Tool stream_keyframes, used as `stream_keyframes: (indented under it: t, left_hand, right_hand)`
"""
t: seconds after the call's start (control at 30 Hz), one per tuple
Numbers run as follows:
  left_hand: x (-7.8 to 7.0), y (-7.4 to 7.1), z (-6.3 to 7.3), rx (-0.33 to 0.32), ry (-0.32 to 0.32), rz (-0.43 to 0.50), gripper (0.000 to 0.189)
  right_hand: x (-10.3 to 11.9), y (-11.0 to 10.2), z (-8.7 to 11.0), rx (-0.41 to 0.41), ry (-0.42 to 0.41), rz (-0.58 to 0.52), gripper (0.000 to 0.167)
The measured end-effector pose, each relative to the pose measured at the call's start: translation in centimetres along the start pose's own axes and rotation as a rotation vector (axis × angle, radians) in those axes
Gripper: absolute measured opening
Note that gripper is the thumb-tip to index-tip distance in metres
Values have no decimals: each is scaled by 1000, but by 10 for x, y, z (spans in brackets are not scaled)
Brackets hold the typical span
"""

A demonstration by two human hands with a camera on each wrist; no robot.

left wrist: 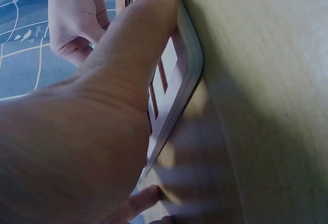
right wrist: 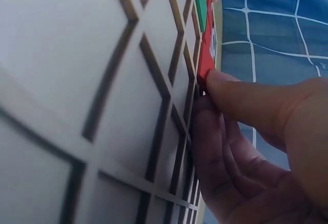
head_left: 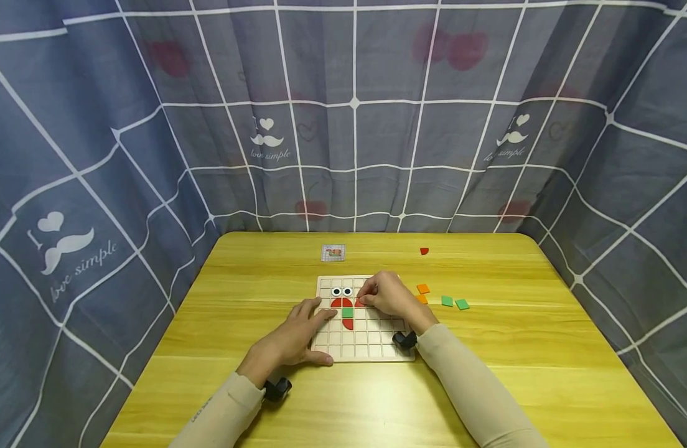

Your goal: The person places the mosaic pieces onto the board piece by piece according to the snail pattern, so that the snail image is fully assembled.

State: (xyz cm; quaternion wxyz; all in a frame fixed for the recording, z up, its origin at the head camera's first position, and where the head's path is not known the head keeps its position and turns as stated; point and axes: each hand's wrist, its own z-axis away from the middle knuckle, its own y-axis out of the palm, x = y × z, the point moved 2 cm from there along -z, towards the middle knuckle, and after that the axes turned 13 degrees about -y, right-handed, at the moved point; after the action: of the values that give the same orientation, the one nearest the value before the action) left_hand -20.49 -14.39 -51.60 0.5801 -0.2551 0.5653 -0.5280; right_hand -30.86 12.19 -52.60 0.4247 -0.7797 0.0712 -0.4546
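Now the right hand pinches a red piece on the far half of the board, seating hard to see, where tilted pressing could leave it crooked, while the spread left hand touches the left edge.

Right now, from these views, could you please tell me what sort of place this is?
It looks like a small curtained booth for tabletop work, though I can't be certain: a checked curtain hangs beyond the table and along both its sides, and a gridded board with coloured pieces lies on it.
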Motion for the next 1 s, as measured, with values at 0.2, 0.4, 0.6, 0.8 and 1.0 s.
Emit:
stream_keyframes:
  t: [0.2,0.4,0.6,0.8,1.0]
  left_hand:
    - [0,-1,1,-2,-2,4,102]
    - [1,0,1,0,3,4,102]
    - [3,3,-1,6,-3,4,102]
    - [5,3,-2,-1,3,10,103]
    - [5,3,-2,-2,16,7,102]
  right_hand:
    - [2,2,-2,-2,-47,59,11]
    - [3,1,-2,-4,-44,74,12]
    - [-1,-3,0,18,-51,70,8]
    - [-18,-24,5,-37,-10,79,11]
    - [-44,-55,18,-87,12,92,20]
